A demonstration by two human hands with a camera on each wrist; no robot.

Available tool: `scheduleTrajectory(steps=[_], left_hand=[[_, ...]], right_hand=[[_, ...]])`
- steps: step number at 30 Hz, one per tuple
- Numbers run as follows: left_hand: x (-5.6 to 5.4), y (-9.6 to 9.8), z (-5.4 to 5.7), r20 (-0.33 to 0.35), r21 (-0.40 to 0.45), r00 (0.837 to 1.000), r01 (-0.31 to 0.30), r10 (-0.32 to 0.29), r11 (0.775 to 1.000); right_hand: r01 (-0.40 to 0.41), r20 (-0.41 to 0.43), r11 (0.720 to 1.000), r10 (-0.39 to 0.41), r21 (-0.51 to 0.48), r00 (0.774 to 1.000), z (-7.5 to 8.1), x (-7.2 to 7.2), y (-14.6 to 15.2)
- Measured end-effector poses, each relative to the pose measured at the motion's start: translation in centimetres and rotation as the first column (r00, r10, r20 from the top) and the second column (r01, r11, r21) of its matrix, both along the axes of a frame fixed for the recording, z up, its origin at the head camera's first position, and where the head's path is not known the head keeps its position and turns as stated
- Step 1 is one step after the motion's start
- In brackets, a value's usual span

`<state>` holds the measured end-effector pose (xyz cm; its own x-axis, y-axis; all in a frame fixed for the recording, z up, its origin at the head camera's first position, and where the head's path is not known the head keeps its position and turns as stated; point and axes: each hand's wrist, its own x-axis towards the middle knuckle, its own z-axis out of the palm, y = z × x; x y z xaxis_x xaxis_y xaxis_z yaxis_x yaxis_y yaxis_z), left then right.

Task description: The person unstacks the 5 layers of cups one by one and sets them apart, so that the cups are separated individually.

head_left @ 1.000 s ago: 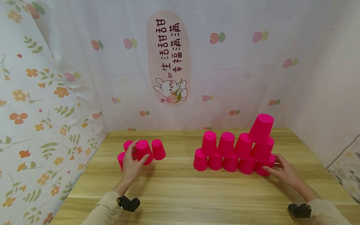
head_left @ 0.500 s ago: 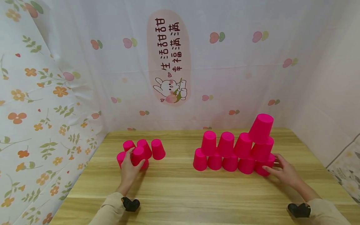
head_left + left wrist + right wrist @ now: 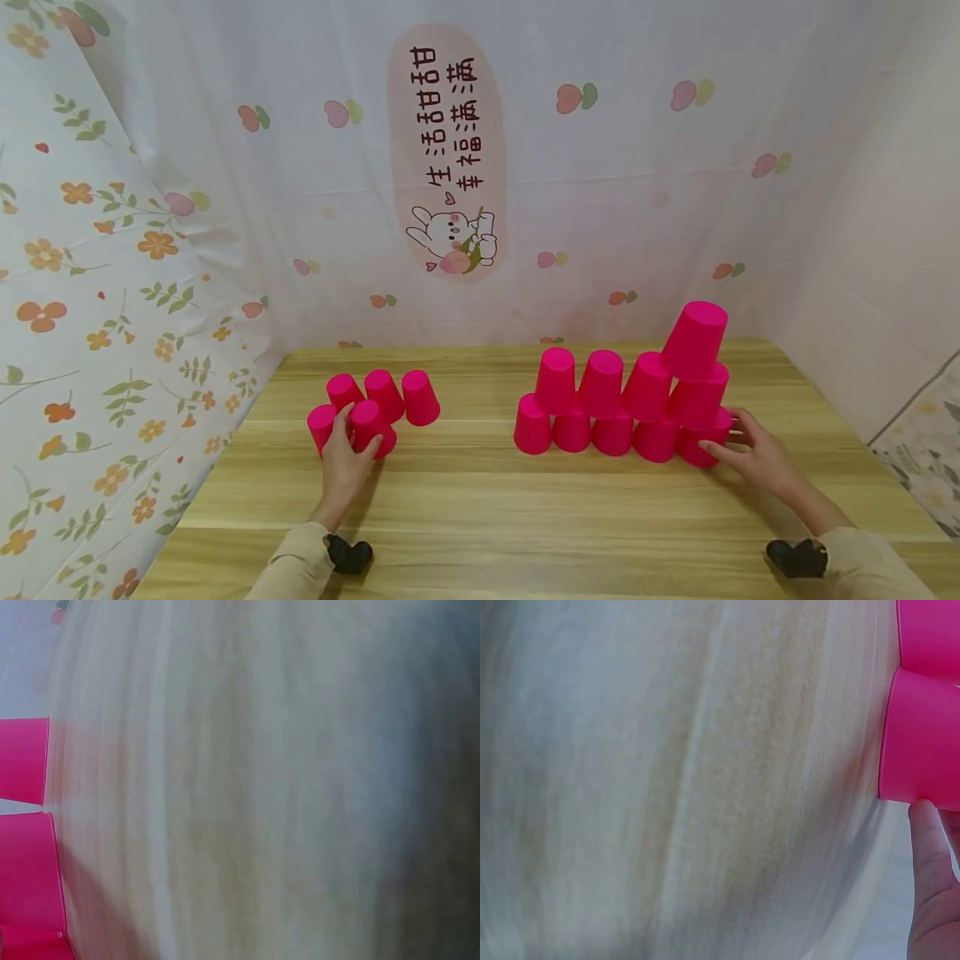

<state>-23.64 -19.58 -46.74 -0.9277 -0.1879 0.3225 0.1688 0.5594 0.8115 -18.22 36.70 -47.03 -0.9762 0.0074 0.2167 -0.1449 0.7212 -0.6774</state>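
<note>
On the left of the table, my left hand [image 3: 347,467] grips an upside-down pink cup [image 3: 367,423], thumb on its right side and fingers at its left. It overlaps another pink cup [image 3: 388,442], mostly hidden behind it. Around them stand several more upside-down cups, among them a left cup [image 3: 321,427] and a rear right cup [image 3: 421,398]. At the right, my right hand [image 3: 757,458] holds the end cup [image 3: 705,442] in the bottom row of a cup stack, thumb in front and fingers behind. In the right wrist view, a fingertip meets that cup [image 3: 922,742].
The stack has a bottom row, a second row [image 3: 602,383] and a single top cup [image 3: 694,340] at its right end. Behind the wooden table [image 3: 480,517] hangs a printed curtain [image 3: 637,208]; a floral cloth [image 3: 112,333] borders the left side.
My left hand has moved its cup down and slightly left, towards me, uncovering the cup behind. My right hand and the stack have stayed in place.
</note>
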Motion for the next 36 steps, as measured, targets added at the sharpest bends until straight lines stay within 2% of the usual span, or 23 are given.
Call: scheduleTrajectory(steps=[3, 6, 9, 12, 17, 20, 23, 27, 30, 31, 33, 36], left_hand=[[-0.1, -0.1, 0.1, -0.019, -0.024, 1.000, -0.004, 0.003, 1.000], [-0.2, -0.2, 0.3, -0.095, -0.063, 0.995, -0.009, 0.003, 0.998], [-0.3, -0.3, 0.8, -0.191, -0.106, 0.981, -0.001, -0.019, 0.994], [-0.5, -0.2, 1.8, -0.236, -0.147, 0.970, 0.022, -0.056, 0.989], [-0.8, 0.9, 4.2, -0.228, -0.205, 0.968, 0.059, -0.106, 0.977], [-1.2, 2.3, 5.6, -0.257, -0.208, 0.956, 0.087, -0.141, 0.974], [-1.6, 3.9, 6.8, -0.312, -0.202, 0.934, 0.115, -0.175, 0.973], [-2.3, 6.6, 7.8, -0.385, -0.214, 0.892, 0.164, -0.237, 0.963], [-2.8, 8.9, 8.3, -0.418, -0.212, 0.858, 0.226, -0.298, 0.951], [-2.9, 9.7, 8.4, -0.418, -0.204, 0.851, 0.252, -0.317, 0.946], [-3.1, 11.4, 8.6, -0.408, -0.173, 0.842, 0.309, -0.353, 0.935], [-3.1, 13.9, 8.9, -0.363, -0.109, 0.843, 0.384, -0.396, 0.917]], right_hand=[[-0.001, -0.002, 1.000, 0.001, 0.001, 1.000, 0.0, 0.0, 0.0], [-0.004, -0.005, 1.000, 0.004, -0.001, 1.000, 0.1, 0.1, -0.1], [-0.008, -0.011, 1.000, 0.008, -0.003, 1.000, 0.1, 0.2, -0.1], [-0.007, -0.019, 1.000, 0.007, -0.007, 1.000, 0.1, 0.2, -0.1], [-0.009, -0.022, 1.000, 0.009, -0.011, 1.000, 0.0, 0.3, -0.1], [-0.006, -0.026, 1.000, 0.006, -0.012, 1.000, -0.1, 0.3, 0.0], [-0.012, -0.040, 1.000, 0.012, -0.006, 0.999, -0.3, 0.2, 0.1], [-0.016, -0.066, 1.000, 0.016, 0.001, 0.998, -0.4, 0.1, 0.2], [-0.020, -0.077, 1.000, 0.019, -0.003, 0.997, -0.4, 0.0, 0.1], [-0.021, -0.079, 1.000, 0.021, -0.004, 0.997, -0.3, 0.1, 0.1], [-0.023, -0.079, 1.000, 0.022, -0.002, 0.997, -0.3, 0.1, 0.1], [-0.023, -0.076, 1.000, 0.023, 0.007, 0.997, -0.2, 0.1, 0.0]])
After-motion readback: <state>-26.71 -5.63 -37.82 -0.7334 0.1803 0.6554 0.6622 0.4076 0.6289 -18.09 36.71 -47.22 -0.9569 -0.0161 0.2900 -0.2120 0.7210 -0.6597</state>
